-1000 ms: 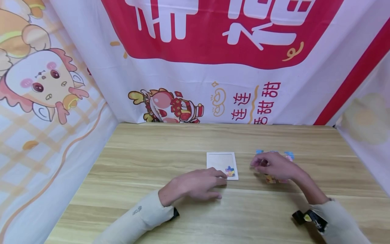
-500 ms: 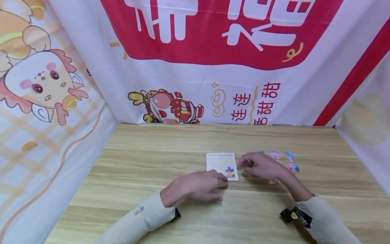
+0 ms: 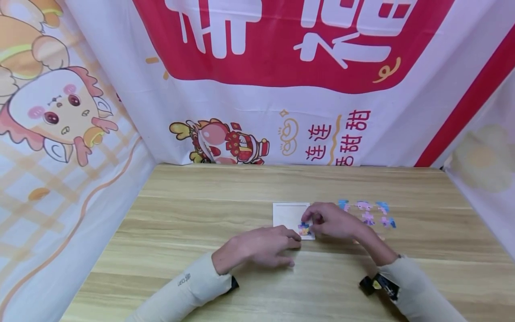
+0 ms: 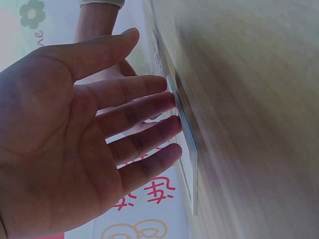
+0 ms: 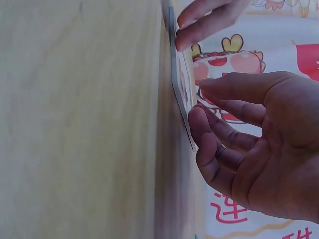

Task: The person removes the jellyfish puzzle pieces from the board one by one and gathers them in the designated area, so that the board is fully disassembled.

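Note:
A small white puzzle tray (image 3: pixel 287 213) lies flat on the wooden table (image 3: pixel 201 210), with one coloured piece (image 3: pixel 304 230) seated in its near right corner. My left hand (image 3: pixel 261 245) rests on the table with straight fingers, whose tips touch the tray's near edge (image 4: pixel 185 144). My right hand (image 3: pixel 327 221) hovers over the tray's right side with thumb and forefinger curled together. Something small and dark shows in that pinch, and most of it is hidden. In the right wrist view the right hand's fingertips (image 5: pixel 199 119) sit right at the tray (image 5: pixel 179 84).
Several loose puzzle pieces (image 3: pixel 368 212), blue, pink and purple, lie scattered on the table right of the tray. Printed cloth banners (image 3: pixel 257 89) wall in the table at the back and both sides.
My right hand has moved left from the loose pieces to the tray's right edge, uncovering those pieces. The left hand has stayed at the tray's near edge.

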Tool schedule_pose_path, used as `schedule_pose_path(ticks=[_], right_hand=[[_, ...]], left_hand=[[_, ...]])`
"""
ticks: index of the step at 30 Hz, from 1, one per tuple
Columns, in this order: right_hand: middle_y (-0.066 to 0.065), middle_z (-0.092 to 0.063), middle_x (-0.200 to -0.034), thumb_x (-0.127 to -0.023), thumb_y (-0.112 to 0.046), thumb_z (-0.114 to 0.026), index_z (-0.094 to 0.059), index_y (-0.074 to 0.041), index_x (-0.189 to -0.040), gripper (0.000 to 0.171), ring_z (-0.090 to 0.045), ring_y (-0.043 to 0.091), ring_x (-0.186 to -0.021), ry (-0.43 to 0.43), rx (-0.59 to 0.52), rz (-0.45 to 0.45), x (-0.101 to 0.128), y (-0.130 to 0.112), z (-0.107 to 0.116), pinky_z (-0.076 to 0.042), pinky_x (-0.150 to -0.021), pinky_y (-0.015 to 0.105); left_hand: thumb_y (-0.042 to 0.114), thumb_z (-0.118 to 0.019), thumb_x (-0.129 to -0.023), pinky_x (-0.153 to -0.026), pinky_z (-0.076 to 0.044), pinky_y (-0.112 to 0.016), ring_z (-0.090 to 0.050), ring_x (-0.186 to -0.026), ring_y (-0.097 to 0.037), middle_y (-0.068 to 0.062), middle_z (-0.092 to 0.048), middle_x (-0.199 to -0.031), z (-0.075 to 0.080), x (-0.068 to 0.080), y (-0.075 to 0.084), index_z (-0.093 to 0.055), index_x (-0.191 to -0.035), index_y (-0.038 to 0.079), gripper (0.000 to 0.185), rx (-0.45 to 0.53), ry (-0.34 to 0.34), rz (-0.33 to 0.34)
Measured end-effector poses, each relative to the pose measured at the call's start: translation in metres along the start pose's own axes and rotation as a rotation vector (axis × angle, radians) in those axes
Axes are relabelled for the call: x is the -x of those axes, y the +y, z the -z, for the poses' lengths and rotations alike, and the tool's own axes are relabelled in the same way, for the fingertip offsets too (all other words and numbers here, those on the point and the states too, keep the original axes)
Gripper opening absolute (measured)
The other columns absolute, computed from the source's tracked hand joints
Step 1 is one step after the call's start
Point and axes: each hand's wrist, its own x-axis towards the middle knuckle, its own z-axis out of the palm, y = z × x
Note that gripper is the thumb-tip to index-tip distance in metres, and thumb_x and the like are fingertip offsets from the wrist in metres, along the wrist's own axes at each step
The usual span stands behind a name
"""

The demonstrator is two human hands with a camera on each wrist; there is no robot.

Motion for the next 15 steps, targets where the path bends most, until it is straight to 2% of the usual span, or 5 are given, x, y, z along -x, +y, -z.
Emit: schedule_pose_path(ticks=[5,12,15], right_hand=[[0.002,-0.070,-0.096,-0.093,-0.006,-0.080,-0.075,-0.010,-0.116,0.025,-0.060,0.013,-0.080,-0.018,0.019,-0.007,-0.0019,-0.0024,-0.0044,-0.054,-0.068,0.024],[0.001,-0.073,-0.098,-0.090,-0.002,-0.082,-0.075,-0.009,-0.112,0.023,-0.062,0.011,-0.082,-0.012,0.044,-0.010,-0.0035,-0.0044,-0.0075,-0.055,-0.071,0.023],[0.001,-0.072,-0.096,-0.090,-0.002,-0.083,-0.075,-0.009,-0.115,0.027,-0.061,0.012,-0.083,-0.002,0.045,-0.029,-0.0042,-0.0052,-0.0082,-0.055,-0.072,0.023]], left_hand=[[0.044,-0.065,-0.107,-0.124,-0.046,-0.034,-0.050,-0.151,-0.015,0.002,-0.054,-0.163,-0.0007,-0.0003,0.0004,-0.062,-0.152,0.018,0.053,-0.002,0.004,-0.006],[0.044,-0.065,-0.107,-0.124,-0.045,-0.033,-0.049,-0.150,-0.015,0.002,-0.054,-0.163,0.0003,-0.0003,0.0013,-0.063,-0.152,0.017,0.053,-0.008,0.004,-0.005],[0.044,-0.065,-0.107,-0.124,-0.045,-0.033,-0.049,-0.151,-0.016,0.002,-0.053,-0.163,0.0010,-0.0002,0.0015,-0.062,-0.152,0.017,0.053,0.001,-0.001,0.002]])
